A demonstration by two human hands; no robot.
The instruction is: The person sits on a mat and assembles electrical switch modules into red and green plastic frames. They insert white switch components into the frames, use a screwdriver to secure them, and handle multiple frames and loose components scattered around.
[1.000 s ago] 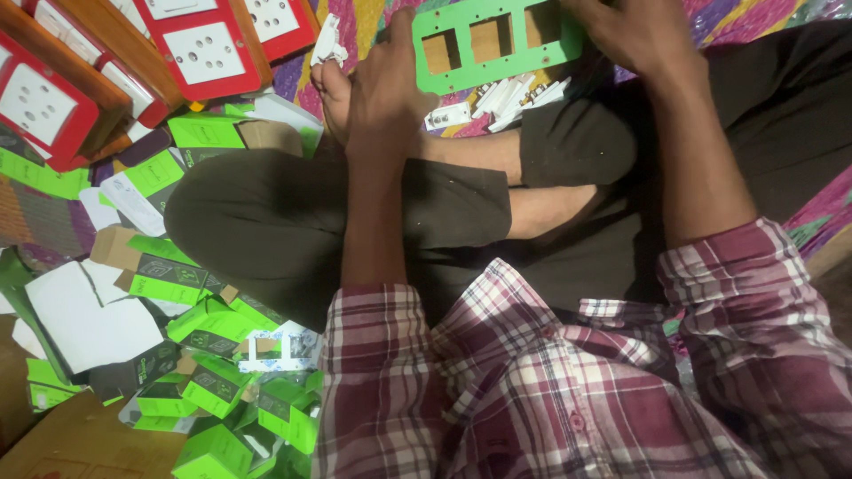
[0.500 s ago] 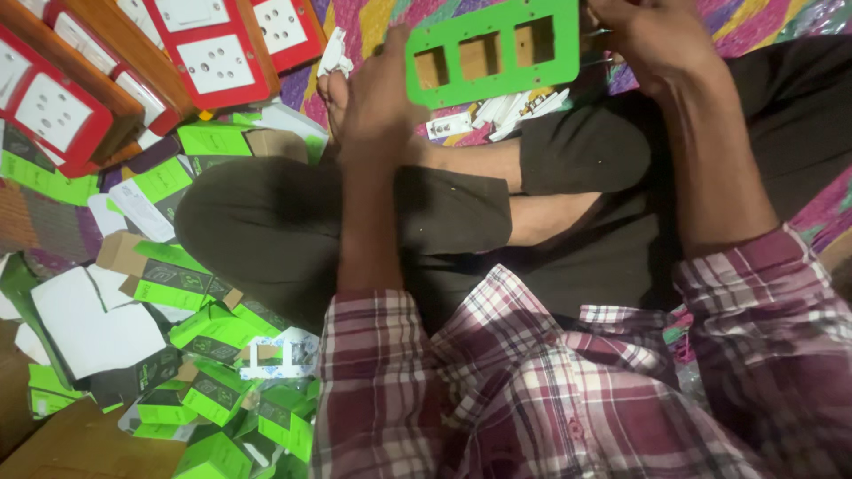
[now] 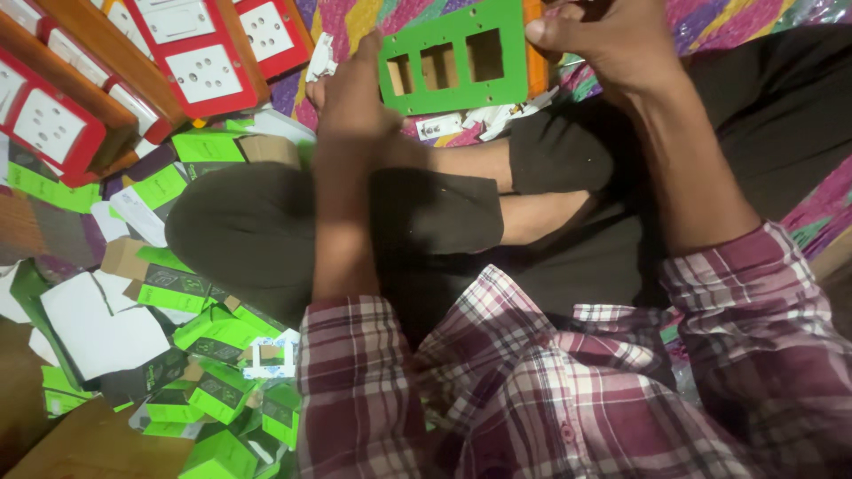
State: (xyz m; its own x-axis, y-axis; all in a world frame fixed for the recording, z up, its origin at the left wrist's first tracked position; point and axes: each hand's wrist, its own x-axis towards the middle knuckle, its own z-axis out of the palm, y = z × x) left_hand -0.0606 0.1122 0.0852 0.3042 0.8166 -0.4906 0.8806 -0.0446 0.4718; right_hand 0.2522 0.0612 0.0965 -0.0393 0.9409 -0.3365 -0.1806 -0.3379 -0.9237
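Filling the lower half of the frame: plaid shirt sleeves [image 3: 532, 408] and dark trousers [image 3: 266, 239] over crossed legs, seen from above. Spread beneath, at top centre and right edge, a patterned multicolour cloth [image 3: 355, 18]. Along the upper left, a row of red switch plates with white sockets [image 3: 204, 66], lying on wooden boards [image 3: 106, 44]. Down the lower left, a heap of small green cartons [image 3: 213, 390], with white card pieces [image 3: 98, 319] and one small white frame [image 3: 271, 359] among them.

Top centre now: green plate with three square cut-outs [image 3: 453, 58], held up above the lap, long axis running left to right with a slight upward tilt toward the right. Right hand [image 3: 612, 44] clamped on its right end, thumb pressed across the front face near the orange edge, grip closed firmly on the plate. Left hand [image 3: 355, 89] up against the plate's left end, fingers reaching behind the edge; touching for sure, but whether closed round it, cannot tell from here. Plate spanning straight between the two hands, the right one plainly carrying it. Just below the plate, a few white switch parts [image 3: 444, 124] scattered on the cloth.
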